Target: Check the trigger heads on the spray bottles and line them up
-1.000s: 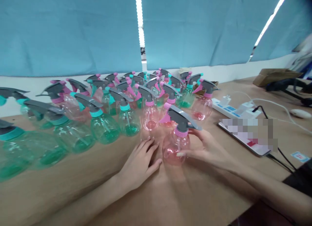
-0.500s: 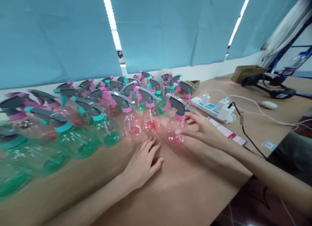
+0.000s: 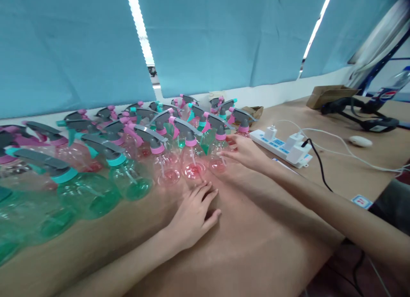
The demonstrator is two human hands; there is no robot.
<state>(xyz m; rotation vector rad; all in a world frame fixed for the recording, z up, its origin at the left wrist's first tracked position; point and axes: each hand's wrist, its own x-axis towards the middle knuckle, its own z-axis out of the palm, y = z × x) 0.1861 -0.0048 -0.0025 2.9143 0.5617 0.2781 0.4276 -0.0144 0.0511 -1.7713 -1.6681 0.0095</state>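
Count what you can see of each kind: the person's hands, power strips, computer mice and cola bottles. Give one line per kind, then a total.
hands: 2, the left hand and the right hand
power strip: 1
computer mouse: 1
cola bottle: 1
Total: 5

Left hand (image 3: pixel 192 218): bare, forearm behind the fingers (image 3: pixel 205 192) uncovered to the frame edge.
Right hand (image 3: pixel 248 152): bare, forearm likewise uncovered.
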